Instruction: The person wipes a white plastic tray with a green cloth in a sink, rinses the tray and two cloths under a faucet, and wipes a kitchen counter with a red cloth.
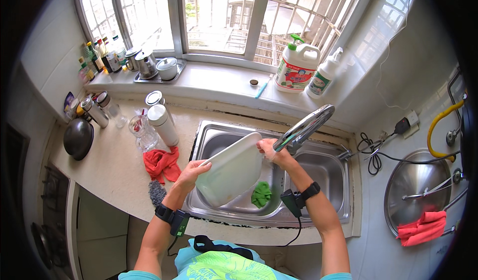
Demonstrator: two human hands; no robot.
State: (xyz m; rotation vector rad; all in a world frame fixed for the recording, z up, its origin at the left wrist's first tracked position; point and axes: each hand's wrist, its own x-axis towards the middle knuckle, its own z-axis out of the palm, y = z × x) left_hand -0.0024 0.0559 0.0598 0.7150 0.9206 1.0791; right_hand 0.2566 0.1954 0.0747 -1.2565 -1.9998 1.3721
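A pale, translucent rectangular basin (pixel 231 171) is held tilted over the left bowl of a stainless steel double sink (pixel 321 214). My left hand (pixel 194 171) grips its left rim, thumb on top. At its upper right corner, my right hand (pixel 270 151) holds the rim beneath the chrome faucet (pixel 304 126); a little water seems to run over that hand. A crumpled green cloth (pixel 261 194) lies in the left bowl, right of the basin. The basin hides part of the bowl's floor.
Left of the sink are a red cloth (pixel 161 164), a grey fuzzy scrubber (pixel 157 193), a white thermos (pixel 163 125), a glass pitcher (pixel 143 130) and a dark bowl (pixel 78 138). Detergent bottles (pixel 297 69) stand on the sill. A large metal lid (pixel 414 190) hangs at right.
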